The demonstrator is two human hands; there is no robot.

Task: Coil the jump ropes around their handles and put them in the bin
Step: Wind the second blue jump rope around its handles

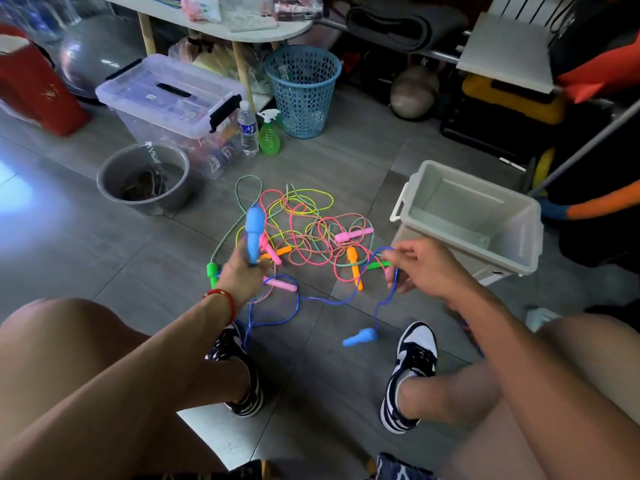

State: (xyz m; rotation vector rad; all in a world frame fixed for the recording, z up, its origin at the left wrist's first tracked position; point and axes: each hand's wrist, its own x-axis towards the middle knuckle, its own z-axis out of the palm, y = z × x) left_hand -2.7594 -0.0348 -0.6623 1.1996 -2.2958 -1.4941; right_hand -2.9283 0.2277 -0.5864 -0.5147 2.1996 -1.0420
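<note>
Two hands up over the floor, and both are on the same blue rope (pixel 349 299). Left hand (pixel 242 275) is wrapped around one blue handle (pixel 254 233), which stands upright out of the fist. Right hand (pixel 420 268) pinches the rope between thumb and fingers, cord looping over the fingertips and dropping below. Second blue handle (pixel 360 337) lies on the tiles below the right hand, between the shoes. Beyond and between both hands sits the tangle (pixel 304 230) of pink, yellow and green ropes, with pink, orange and green handles poking out. Bin (pixel 467 216) is just past the right hand, tipped open toward the person, nothing visible inside.
</note>
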